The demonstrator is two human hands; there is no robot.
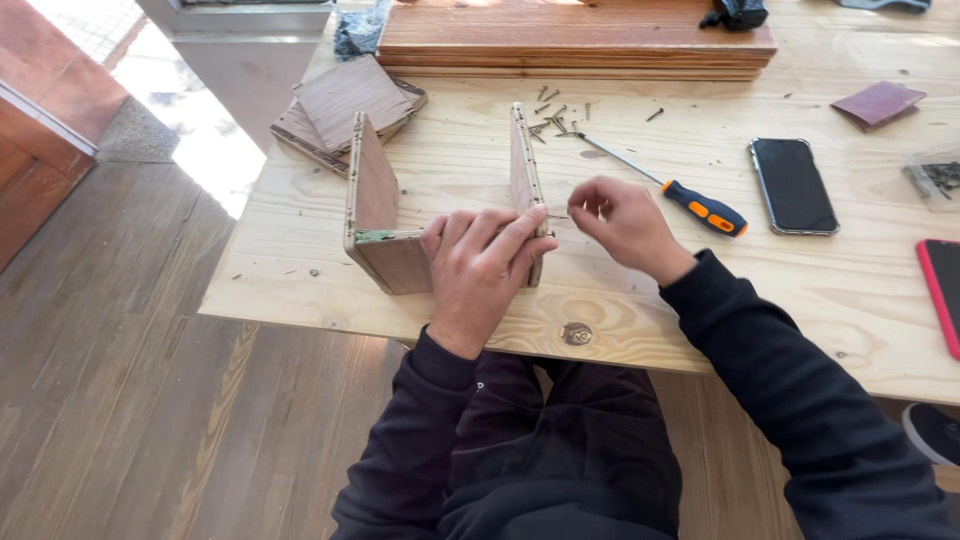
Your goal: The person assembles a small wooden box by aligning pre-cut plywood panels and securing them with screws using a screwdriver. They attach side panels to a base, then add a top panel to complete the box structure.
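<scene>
Screwdriver (668, 186) on table (700, 310), right of wood frame (400, 230); phone (793, 185) further right; screws (552, 118) behind.

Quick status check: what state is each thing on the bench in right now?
Wooden frame: upright, three sides joined, open on top.
Left hand: gripping the frame's near corner.
Right hand: pinching a small screw against the side panel.
Screwdriver: lying flat, unheld.
Phone: screen dark.

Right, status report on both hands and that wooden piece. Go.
Left hand gripping U-shaped wooden frame at right upright. Right hand pinching small screw against that board. Screwdriver lying just beyond right hand, untouched.
</scene>
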